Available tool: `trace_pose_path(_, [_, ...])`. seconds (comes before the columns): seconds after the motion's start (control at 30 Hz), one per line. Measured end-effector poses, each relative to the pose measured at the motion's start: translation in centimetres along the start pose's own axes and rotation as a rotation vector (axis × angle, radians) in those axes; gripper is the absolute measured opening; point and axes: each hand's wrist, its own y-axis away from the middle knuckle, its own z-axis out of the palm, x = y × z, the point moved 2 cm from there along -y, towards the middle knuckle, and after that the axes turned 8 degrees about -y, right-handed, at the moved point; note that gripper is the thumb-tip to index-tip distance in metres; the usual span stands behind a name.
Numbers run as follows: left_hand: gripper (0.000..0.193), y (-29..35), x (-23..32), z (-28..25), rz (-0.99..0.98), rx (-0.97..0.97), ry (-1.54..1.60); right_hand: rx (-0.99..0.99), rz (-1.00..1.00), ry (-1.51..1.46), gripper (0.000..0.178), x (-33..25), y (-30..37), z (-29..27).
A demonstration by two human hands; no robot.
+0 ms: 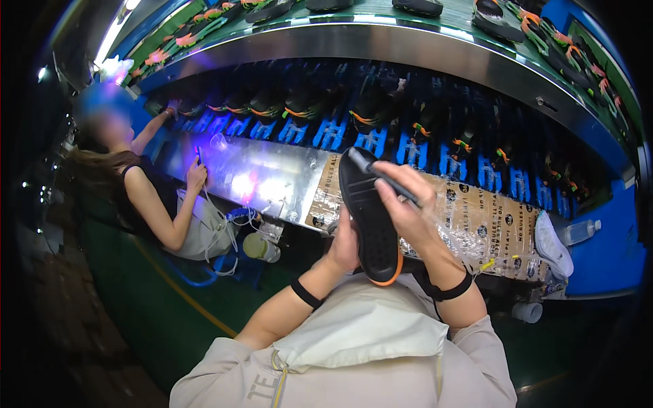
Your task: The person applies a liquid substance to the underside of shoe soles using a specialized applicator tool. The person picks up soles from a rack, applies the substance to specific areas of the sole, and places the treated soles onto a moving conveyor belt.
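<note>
Looks mid-job, judging by the grey, pen-shaped tool (360, 162) angled across the top end of a black, elongated shoe sole (376, 234). Cannot tell whether touching, nor how much surface already worked or left. Sole held up before the torso, beside the bench's brown, film-covered cardboard (466, 224). Left hand (345, 245): clasping its left edge. Right hand (410, 207): fingers wrapped round the tool. Dark throughout, cross-grooved higher up, dimpled lower down, orange-rimmed at the bottom end.
</note>
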Motion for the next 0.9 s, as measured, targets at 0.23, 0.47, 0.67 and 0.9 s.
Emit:
trace_pose_path(0.23, [0.090,-0.6,0.1,-2.4,-0.028,-0.309,0.298,-0.161,0.105,-0.276,0.024,1.6,-0.3,-0.8])
trace_pose_path(0.47, [0.088,-1.2,1.9,-1.6,0.013,-0.220,0.328,-0.567,-0.176,-0.006,0.026,-0.2,-0.6,-1.2])
trace_pose_path(0.67, [0.081,-1.3,3.1,-1.4,0.166,0.119,0.083,-0.475,-0.298,0.218,0.021,-2.1,0.1,0.2])
trace_pose_path(0.9, [0.085,-3.4,6.1,-1.8,0.226,-0.070,0.324,-0.371,-0.270,0.272,0.029,-2.8,0.8,1.1])
